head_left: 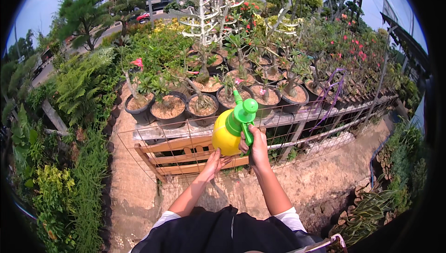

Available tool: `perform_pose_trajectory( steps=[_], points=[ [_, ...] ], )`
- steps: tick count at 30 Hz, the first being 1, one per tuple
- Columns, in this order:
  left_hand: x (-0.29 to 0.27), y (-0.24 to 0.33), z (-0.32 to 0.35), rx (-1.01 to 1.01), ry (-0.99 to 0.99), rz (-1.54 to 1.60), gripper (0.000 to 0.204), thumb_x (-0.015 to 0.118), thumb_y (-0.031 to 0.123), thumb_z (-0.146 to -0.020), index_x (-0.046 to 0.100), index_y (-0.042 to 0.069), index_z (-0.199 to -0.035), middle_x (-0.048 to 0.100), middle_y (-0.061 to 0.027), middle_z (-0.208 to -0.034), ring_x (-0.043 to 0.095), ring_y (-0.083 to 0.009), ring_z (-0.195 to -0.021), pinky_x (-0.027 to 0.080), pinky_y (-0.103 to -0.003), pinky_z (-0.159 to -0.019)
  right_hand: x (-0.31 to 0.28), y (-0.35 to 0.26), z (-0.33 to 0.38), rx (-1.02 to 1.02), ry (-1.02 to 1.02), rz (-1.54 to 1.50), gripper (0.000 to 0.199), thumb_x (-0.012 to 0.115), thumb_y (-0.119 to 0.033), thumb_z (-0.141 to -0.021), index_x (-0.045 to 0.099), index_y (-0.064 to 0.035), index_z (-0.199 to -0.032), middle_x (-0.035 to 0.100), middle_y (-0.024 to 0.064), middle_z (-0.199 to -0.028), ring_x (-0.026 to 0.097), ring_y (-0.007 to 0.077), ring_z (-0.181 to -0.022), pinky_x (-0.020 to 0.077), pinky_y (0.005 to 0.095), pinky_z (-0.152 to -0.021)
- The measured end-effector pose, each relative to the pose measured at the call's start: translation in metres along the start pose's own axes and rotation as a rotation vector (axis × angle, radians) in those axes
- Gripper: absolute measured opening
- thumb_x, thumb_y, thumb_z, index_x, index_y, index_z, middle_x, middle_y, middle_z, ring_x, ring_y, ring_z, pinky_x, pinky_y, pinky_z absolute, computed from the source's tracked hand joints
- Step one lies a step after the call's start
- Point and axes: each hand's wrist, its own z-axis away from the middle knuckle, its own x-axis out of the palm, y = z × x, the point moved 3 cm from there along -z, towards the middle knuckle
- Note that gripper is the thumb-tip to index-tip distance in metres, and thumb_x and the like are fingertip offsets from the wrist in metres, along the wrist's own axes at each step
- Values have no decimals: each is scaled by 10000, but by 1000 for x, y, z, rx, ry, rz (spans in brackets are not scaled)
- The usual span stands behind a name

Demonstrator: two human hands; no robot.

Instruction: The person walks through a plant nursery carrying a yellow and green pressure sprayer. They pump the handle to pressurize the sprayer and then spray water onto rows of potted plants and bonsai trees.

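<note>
A pump spray bottle with a round yellow tank and a green head (227, 132) is held out in front of me, its nozzle tilted toward the potted plants. My right hand (258, 147) is wrapped round the green handle. Under the yellow tank, my left hand (214, 164) supports the base with its fingers stretched out. Just beyond the nozzle stand black pots of thick-stemmed desert roses, among them one pot (202, 110) with a swollen trunk and another pot (168, 116) to its left. Whether spray leaves the nozzle I cannot tell.
A wire mesh fence (297, 130) runs between me and the plant bench (153, 133). A wooden slatted bench back (186, 153) leans behind the mesh. Purple ribbon (332, 90) hangs at the right. Green shrubs (88, 183) line the paved path (134, 197) on the left.
</note>
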Motion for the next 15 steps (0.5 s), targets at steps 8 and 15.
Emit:
perform_pose_trajectory(
  steps=[8, 15],
  points=[
    [-5, 5, 5, -10, 35, 7, 519, 397, 403, -839, 295, 12, -1165, 411, -151, -1147, 455, -264, -1040, 394, -370, -866, 4, 11, -13, 64, -32, -21, 255, 403, -255, -839, 416, -25, -730, 430, 45, -596, 352, 90, -391, 273, 222, -364],
    [-1, 17, -32, -63, 40, -56, 565, 421, 452, -813, 341, 6, -1150, 443, -146, -1130, 460, -255, -1035, 400, -368, -855, 5, 0, -31, -11, 42, -3, 263, 395, -263, -845, 421, -21, -746, 425, 37, -609, 357, 86, -401, 281, 221, -370]
  ],
)
